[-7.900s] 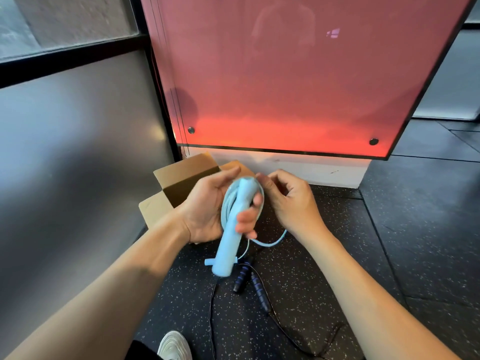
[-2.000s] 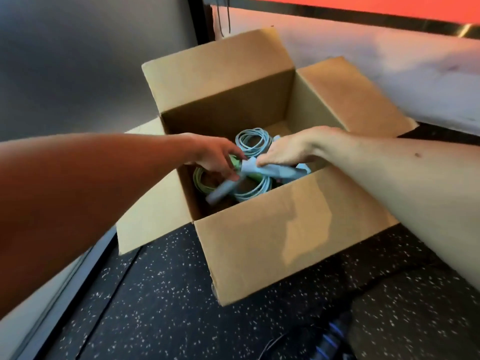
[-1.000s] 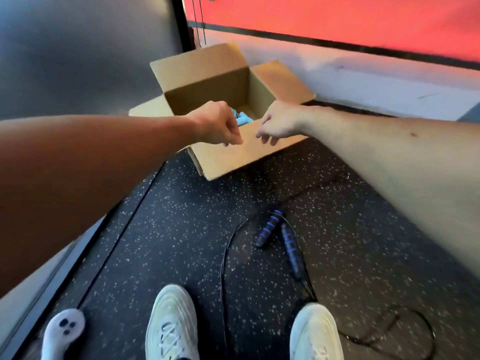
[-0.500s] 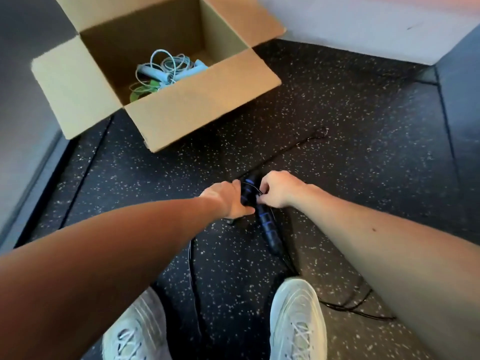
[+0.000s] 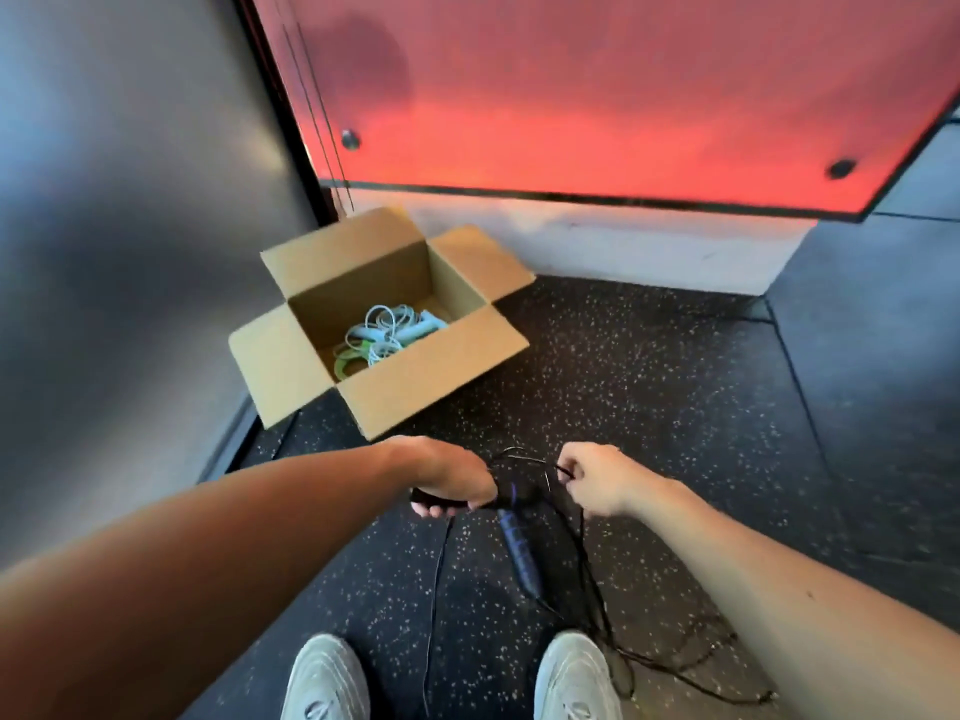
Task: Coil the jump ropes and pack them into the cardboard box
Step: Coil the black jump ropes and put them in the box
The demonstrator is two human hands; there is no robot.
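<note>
Your left hand grips a handle of the thin black jump rope, now raised off the dark speckled floor. Your right hand pinches its cord. Coil it next for the open brown cardboard box, far left.

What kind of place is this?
Probably a gym or workout room. The floor looks like black speckled rubber, pale jump ropes lie in the cardboard box, a black jump rope trails on the floor, and a glowing red panel hangs on the wall.
</note>
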